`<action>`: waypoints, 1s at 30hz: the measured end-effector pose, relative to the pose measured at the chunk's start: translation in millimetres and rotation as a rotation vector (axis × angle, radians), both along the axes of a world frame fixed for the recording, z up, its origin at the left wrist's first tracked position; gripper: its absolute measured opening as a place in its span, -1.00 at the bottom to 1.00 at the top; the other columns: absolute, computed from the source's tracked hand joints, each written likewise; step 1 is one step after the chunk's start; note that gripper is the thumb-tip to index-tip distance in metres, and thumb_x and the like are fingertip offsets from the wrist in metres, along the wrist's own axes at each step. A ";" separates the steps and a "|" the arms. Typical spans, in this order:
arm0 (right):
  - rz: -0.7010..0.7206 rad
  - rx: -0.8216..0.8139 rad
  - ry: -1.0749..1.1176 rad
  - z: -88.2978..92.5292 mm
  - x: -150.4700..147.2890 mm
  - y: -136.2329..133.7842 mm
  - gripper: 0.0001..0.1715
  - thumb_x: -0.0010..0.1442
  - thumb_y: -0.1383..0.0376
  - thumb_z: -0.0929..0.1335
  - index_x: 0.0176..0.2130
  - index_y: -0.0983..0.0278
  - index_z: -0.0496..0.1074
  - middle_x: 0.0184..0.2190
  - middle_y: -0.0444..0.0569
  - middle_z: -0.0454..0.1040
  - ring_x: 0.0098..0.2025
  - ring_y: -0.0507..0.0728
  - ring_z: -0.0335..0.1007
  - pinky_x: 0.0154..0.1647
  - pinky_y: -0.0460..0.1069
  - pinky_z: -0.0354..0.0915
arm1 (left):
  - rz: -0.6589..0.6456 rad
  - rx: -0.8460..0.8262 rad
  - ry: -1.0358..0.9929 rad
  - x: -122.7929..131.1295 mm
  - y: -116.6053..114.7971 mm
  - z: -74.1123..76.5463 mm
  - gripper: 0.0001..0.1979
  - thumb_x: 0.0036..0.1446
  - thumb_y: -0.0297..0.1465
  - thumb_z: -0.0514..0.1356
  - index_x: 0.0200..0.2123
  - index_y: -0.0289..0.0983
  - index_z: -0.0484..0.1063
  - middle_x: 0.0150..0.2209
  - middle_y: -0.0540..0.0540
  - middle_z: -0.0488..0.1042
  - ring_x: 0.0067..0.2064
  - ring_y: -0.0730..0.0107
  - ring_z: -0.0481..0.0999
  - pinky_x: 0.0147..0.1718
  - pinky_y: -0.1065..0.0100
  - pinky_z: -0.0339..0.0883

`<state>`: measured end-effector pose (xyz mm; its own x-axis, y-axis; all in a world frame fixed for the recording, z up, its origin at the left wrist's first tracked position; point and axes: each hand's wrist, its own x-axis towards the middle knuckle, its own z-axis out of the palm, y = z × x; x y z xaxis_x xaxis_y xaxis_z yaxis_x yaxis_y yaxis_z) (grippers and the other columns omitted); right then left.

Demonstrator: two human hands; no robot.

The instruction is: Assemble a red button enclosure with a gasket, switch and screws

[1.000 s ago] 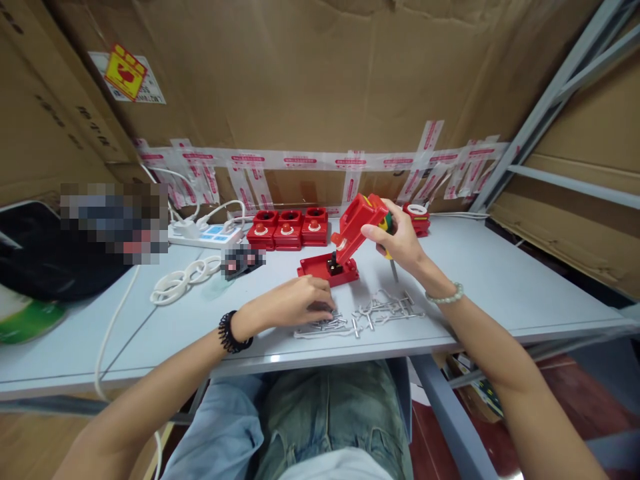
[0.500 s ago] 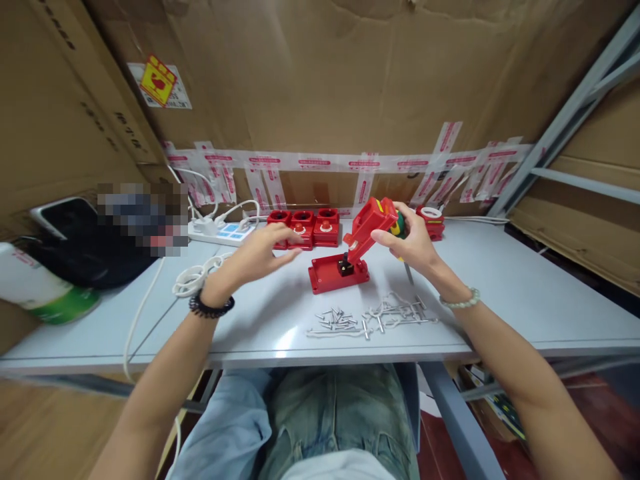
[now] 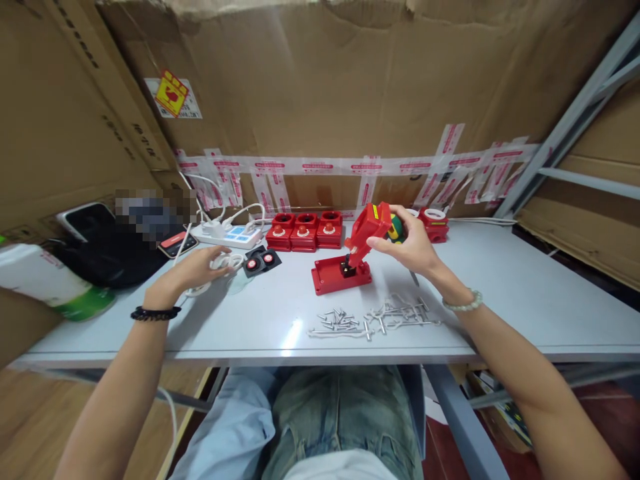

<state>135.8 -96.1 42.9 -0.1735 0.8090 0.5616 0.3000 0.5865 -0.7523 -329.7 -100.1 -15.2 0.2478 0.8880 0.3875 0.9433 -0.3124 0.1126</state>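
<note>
My right hand (image 3: 417, 243) grips a red plastic housing (image 3: 367, 227), thumb on its near side, and a screwdriver (image 3: 396, 228) with a green and yellow handle is tucked in the same hand. The housing is tilted above a red base plate (image 3: 327, 280), and its lower end meets or overlaps a small black block (image 3: 347, 269) on the plate. My left hand (image 3: 197, 268) is at a coiled white cable (image 3: 231, 265). Its fingers and thumb are curved and apart around the loops. Beside it lie dark parts with two red and white discs (image 3: 263, 261).
Loose screws (image 3: 339, 320) and metal rods (image 3: 400, 313) lie near the table's front edge. Several red housings (image 3: 303, 232) stand at the back, with another (image 3: 434, 225) to the right. A power strip (image 3: 227, 235), phone (image 3: 89, 220) and green-white package (image 3: 55, 283) are on the left.
My left hand has moved left from beside the red housings to the cable coil, uncovering the dark parts with discs. My right hand has barely moved. The view has shifted slightly.
</note>
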 end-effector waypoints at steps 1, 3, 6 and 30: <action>0.001 0.004 -0.004 0.1 0.0 -0.4 -0.25 -0.16 -0.01 0.56 -0.04 0.22 0.39 -0.25 -0.06 0.50 -0.26 0.12 0.37 -0.19 0.08 0.36 | -0.005 0.027 -0.041 8.2 -2.0 6.1 -0.52 0.15 0.03 0.25 -0.08 -0.22 0.48 -0.33 -0.03 0.60 -0.32 0.21 0.57 -0.39 0.34 0.41; 0.006 0.020 -0.023 -0.2 -0.6 -1.7 -0.24 -0.15 -0.01 0.56 -0.02 0.22 0.39 -0.23 -0.06 0.50 -0.24 0.13 0.39 -0.16 0.09 0.36 | -0.083 0.094 -0.209 33.2 -6.9 20.6 -0.42 0.14 0.02 0.27 0.08 -0.23 0.40 -0.17 -0.08 0.59 -0.17 0.17 0.58 -0.28 0.28 0.47; 0.055 0.047 -0.054 -2.0 -3.9 -6.4 -0.16 -0.17 0.02 0.57 0.04 0.20 0.35 -0.15 -0.04 0.52 -0.18 0.15 0.44 -0.09 0.10 0.39 | -0.296 0.117 -0.494 89.8 -15.9 43.3 -0.45 0.15 -0.07 0.31 0.11 -0.22 0.37 0.05 -0.15 0.52 -0.09 0.19 0.58 -0.13 0.21 0.49; 0.181 0.258 -0.113 -8.2 -17.2 -23.7 -0.04 -0.21 0.08 0.59 0.13 0.24 0.31 0.08 0.12 0.47 0.06 0.30 0.47 0.15 0.19 0.37 | -0.762 0.301 -0.540 217.2 -32.3 59.3 -0.42 0.12 -0.11 0.35 0.16 -0.22 0.43 0.10 -0.22 0.55 0.07 0.15 0.56 0.05 0.23 0.44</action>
<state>118.7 -119.8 34.7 -0.3738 0.5933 0.7129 0.2466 0.8046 -0.5402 -112.5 -132.4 44.1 0.4366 0.4088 0.8014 0.3219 -0.9028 0.2851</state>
